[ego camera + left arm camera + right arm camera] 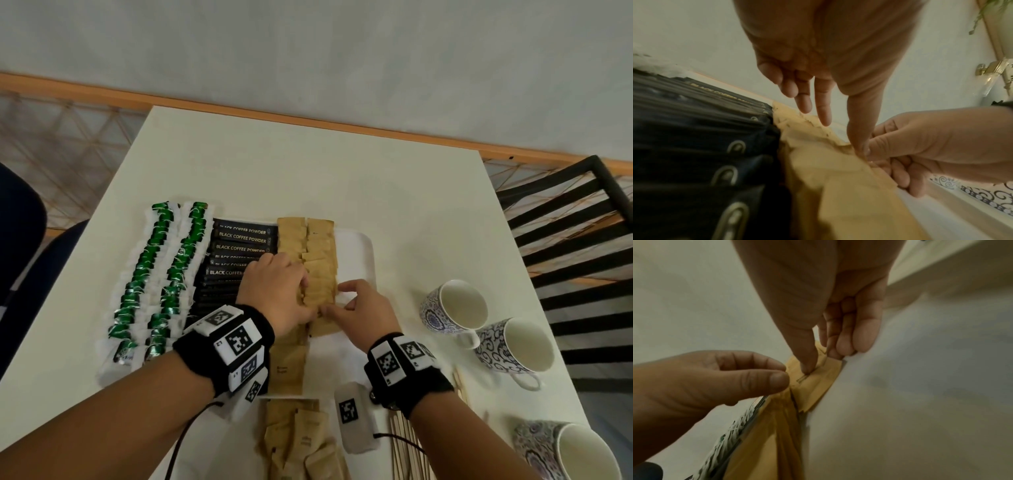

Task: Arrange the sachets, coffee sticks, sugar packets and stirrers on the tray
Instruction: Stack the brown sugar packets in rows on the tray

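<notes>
Nearest us we see a loose heap of brown sugar packets [298, 442] in a white box, a bundle of wooden stirrers [406, 445] to its right and 3 patterned cups [452, 310] along the right side of the table [308, 164]. Further on lies the white tray [356, 246], where we count 2 rows of green sachets [161, 274], 1 row of black coffee sticks [236, 253] and 2 rows of sugar packets. Our left hand [277, 291] rests on those 2 rows with fingers curled, thumb pressing a packet. Our right hand [359, 308], just beside it, pinches the nearest packet [816, 382] of the right row between thumb and fingers
</notes>
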The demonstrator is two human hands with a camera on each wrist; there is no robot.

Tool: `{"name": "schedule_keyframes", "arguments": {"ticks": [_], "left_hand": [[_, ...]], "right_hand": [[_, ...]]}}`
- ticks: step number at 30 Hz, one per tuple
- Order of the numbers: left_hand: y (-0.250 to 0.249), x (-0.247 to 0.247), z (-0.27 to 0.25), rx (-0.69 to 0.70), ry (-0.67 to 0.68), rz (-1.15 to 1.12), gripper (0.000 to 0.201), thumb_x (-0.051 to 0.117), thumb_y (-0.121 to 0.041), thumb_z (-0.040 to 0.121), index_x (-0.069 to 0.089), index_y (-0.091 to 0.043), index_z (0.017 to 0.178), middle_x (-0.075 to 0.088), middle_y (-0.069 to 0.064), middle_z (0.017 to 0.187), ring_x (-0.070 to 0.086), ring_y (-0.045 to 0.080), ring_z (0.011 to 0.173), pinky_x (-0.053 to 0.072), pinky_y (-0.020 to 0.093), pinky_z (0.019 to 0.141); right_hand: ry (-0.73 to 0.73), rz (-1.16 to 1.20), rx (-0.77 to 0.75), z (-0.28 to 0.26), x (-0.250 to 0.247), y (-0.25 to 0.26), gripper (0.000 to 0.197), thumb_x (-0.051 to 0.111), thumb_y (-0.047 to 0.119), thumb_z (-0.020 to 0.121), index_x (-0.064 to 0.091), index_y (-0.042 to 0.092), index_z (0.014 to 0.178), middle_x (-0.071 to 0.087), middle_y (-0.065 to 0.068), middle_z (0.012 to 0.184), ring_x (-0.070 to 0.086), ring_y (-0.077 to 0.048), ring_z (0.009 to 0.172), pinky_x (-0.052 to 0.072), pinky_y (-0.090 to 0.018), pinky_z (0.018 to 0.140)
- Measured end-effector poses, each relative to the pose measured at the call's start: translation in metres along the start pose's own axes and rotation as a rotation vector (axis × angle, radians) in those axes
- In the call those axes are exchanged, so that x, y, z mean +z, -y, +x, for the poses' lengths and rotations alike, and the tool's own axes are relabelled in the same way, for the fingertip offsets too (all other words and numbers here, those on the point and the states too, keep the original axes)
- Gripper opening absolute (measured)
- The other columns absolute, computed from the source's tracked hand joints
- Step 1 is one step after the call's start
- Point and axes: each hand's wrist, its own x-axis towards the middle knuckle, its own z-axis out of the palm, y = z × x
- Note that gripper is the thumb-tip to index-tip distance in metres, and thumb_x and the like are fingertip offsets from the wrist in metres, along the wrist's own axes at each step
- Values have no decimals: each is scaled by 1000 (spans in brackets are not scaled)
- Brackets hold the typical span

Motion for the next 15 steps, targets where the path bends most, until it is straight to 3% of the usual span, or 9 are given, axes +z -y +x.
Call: {"name": "schedule_keyframes", "arguments": {"ticks": [7,11,15], "left_hand": [[3,2,2,-9,9,-23,36,64,-61,76,56,-37,102,47,-12,111,42,14,110,32,32,95],[10,-1,2,-33,-19,-108,27,62,-58,80,59,-38,96,43,-15,99,43,13,107,35,33,96],[19,-5,2,-68,-43,-154,16,59,-45,86,60,-35,98,45,-10,95,45,16,104,36,33,92]], "right_hand": [[24,49,1,3,3,-1,39,72,45,76,56,29,108,63,5,74,61,-9,67,45,-22,58],[-11,69,-53,8,-4,6,45,64,31,85,50,26,127,57,9,64,56,-4,63,44,-19,59],[9,67,-41,29,-9,15,51,46,14,88,43,23,139,55,5,66,59,-14,69,53,-28,73]]}}
